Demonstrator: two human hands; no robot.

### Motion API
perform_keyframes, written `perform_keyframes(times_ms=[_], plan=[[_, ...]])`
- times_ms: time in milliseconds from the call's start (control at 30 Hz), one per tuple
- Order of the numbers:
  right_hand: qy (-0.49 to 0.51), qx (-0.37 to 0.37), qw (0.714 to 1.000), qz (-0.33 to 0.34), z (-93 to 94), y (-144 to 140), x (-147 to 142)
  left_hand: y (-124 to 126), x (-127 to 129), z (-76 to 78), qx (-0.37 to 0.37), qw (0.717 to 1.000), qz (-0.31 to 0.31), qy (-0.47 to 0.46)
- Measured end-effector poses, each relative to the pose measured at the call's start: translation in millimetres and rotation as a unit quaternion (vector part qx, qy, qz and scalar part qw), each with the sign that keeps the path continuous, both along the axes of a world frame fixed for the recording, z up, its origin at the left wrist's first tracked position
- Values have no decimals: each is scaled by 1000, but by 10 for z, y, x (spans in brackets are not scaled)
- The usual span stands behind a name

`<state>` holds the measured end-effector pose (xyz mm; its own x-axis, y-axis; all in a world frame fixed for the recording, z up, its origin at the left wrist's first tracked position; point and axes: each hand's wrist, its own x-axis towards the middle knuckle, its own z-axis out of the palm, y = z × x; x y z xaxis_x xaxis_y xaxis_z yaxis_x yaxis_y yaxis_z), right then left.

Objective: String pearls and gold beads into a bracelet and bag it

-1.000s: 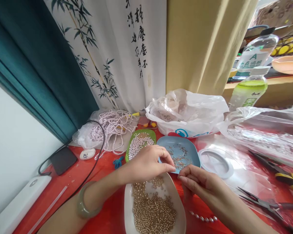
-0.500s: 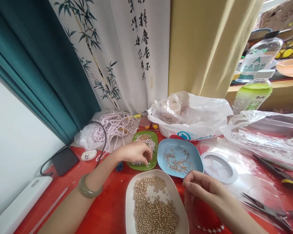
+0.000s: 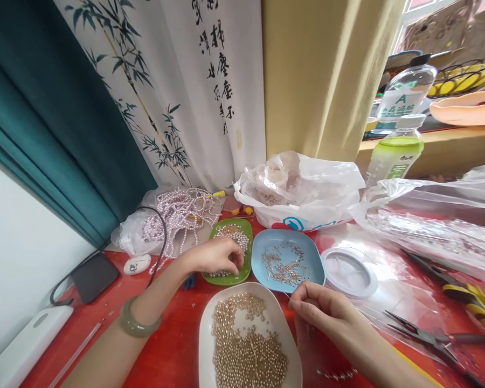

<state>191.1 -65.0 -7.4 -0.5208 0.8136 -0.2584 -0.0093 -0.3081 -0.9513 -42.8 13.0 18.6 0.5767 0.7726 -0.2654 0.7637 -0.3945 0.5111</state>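
Your left hand [image 3: 212,256] reaches into the green dish [image 3: 229,251], fingertips bunched down among the small pale pearls [image 3: 234,237] that fill it; whether a pearl sits between them you cannot tell. The dish is oval with a low rim and stands on the red counter [image 3: 173,345], just beside the blue dish [image 3: 286,260], which holds thin metal pins scattered over its floor. Your right hand [image 3: 321,312] hovers at the near edge of the blue dish with thumb and forefinger pinched on a fine wire that barely shows. In front of both hands lies the white dish [image 3: 246,339], heaped with golden beads and cut off by the lower frame edge.

Open counter lies to the left of the white dish, under your left forearm. To the right, scissors [image 3: 432,337] and yellow-handled pliers [image 3: 464,291] rest on clear plastic sheeting. Behind the dishes a white plastic bag [image 3: 303,191] with a blue round logo closes the way, and pearl strands [image 3: 178,215] pile up at the back left.

The curtain [image 3: 186,91] carries bamboo and brushed Chinese characters; a clear bottle [image 3: 404,94] shows a large "A".
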Motion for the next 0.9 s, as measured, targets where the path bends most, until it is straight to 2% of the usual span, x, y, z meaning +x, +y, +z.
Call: perform_keyframes(times_ms=[167,233,267,367,467,600,733,900], plan=[[13,26,1000,-6,24,2,12,-8,22,28,8,999,18,-27],[13,37,999,-16,47,-5,20,-46,99,58,8,995,45,-85],[14,41,999,-24,59,-11,24,-78,157,73,-6,986,71,-149],[18,71,996,-58,88,-41,35,-213,376,94,-99,928,146,-328],[11,102,991,-83,104,-85,40,-352,568,75,-176,874,192,-410],[5,99,991,-90,146,-132,40,-447,676,32,-209,847,208,-442],[11,88,991,-102,194,-132,45,-468,694,12,-205,841,214,-453],[42,58,995,-75,218,-129,40,-486,708,-6,-195,837,206,-468]])
